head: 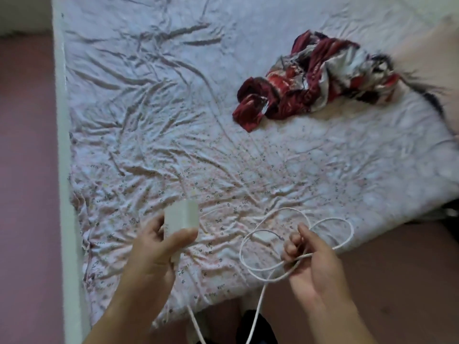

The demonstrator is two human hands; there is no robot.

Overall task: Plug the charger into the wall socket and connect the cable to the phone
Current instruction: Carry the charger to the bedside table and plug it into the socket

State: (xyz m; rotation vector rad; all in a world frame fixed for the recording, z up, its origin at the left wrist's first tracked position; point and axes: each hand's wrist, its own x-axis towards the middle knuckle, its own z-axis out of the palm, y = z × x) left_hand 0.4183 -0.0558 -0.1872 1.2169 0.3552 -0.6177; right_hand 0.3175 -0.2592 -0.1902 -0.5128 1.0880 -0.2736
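White charger [182, 217], floral sheet [248, 170], red patterned cloth [310, 78]

The light is dim, soft and pinkish, with faint shadows in the sheet [173, 145] creases beyond my hands. Everything looks slightly blurred; the cloth [315, 75] far past my right hand [315, 264] smears, perhaps motion.

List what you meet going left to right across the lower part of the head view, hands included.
Pink floor → white bed edge → left hand holding the white charger → looped white cable → right hand pinching the cable.
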